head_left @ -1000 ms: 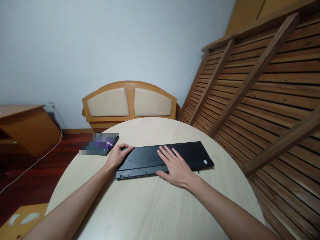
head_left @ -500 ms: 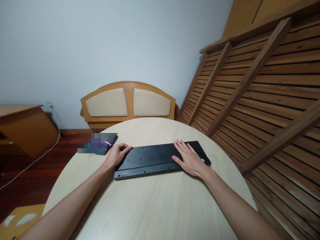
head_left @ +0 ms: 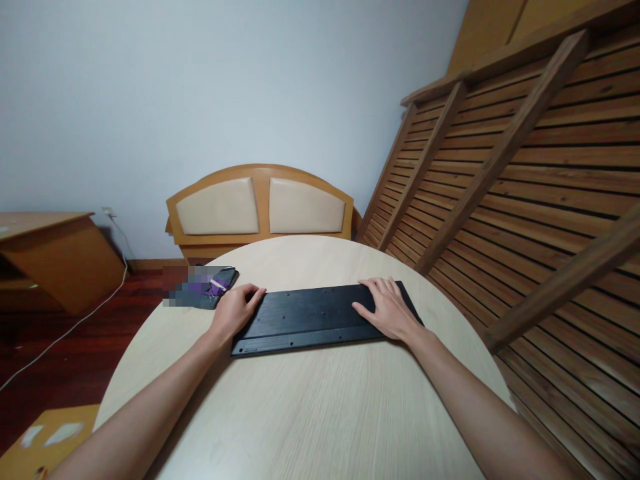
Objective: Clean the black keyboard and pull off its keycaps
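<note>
"Item one?"
"Black slab (head_left: 305, 317), seemingly a keyboard, underside up; flat mid-way on the round surface (head_left: 310, 407)."
"Hands?"
"Left hand (head_left: 235, 311): half-curled at left end; grip cannot be told. Right hand (head_left: 387, 311): loosely spread over right end."
"Handling note?"
"Even, light pressure at both ends would suit."

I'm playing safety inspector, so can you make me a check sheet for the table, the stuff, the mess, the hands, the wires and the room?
Surface: round, pale table.
Job's things: flat black slab, probably an upturned keyboard, lying on the table.
Clutter: dark item with purple, left edge of the table, partly pixelated.
Hands: left hand at the slab's left end, grip unclear; right hand spread over its right end.
Cables: white cable along the floor.
Surroundings: headboard behind, slatted wooden frame right, desk left.
</note>
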The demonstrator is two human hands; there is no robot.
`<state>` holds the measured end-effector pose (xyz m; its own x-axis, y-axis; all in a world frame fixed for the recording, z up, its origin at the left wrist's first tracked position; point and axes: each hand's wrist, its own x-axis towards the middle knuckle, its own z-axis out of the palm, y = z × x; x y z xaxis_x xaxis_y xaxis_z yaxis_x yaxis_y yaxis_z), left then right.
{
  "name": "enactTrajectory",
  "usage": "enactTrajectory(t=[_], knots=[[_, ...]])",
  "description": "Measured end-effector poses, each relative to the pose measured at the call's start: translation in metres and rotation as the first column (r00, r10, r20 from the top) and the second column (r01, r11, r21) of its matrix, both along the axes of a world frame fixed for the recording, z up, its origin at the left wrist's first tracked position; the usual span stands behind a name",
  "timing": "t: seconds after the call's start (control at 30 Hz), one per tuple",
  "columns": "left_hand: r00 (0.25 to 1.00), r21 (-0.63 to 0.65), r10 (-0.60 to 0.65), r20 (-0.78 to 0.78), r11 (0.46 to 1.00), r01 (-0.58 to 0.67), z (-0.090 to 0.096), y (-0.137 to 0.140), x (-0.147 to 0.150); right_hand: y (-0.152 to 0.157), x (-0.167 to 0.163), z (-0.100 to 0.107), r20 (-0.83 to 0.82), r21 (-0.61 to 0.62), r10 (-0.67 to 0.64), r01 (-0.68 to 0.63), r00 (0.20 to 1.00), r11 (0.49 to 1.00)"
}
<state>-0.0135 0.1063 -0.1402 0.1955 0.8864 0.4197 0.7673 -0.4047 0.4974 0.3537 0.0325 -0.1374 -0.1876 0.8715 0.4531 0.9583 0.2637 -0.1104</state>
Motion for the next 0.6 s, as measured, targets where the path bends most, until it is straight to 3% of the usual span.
enactTrajectory(t=[0.1, 0.17, 0.27, 0.37, 0.6], knots=[[0.981, 0.247, -0.104, -0.162, 0.959, 0.142, 0.012, -0.021, 0.012, 0.002, 0.001, -0.002, -0.021, -0.012, 0.012, -0.013, 1.0, 1.0], [0.938, 0.289, -0.184, -0.295, 0.918, 0.271, 0.015, -0.039, 0.025, 0.004, 0.003, -0.003, -0.027, -0.022, 0.014, -0.014, 1.0, 1.0], [0.823, 0.157, -0.323, -0.467, 0.886, 0.436, 0.01, -0.061, 0.043, 0.007, 0.005, -0.007, -0.027, -0.019, 0.011, -0.012, 1.0, 1.0], [0.721, 0.0, -0.421, -0.55, 0.864, 0.504, -0.001, -0.071, 0.054, 0.008, 0.006, -0.009, -0.027, -0.021, 0.014, -0.014, 1.0, 1.0], [0.741, 0.005, -0.386, -0.55, 0.886, 0.465, -0.004, -0.066, 0.05, 0.007, 0.007, -0.01, -0.041, -0.019, 0.022, -0.023, 0.999, 1.0]])
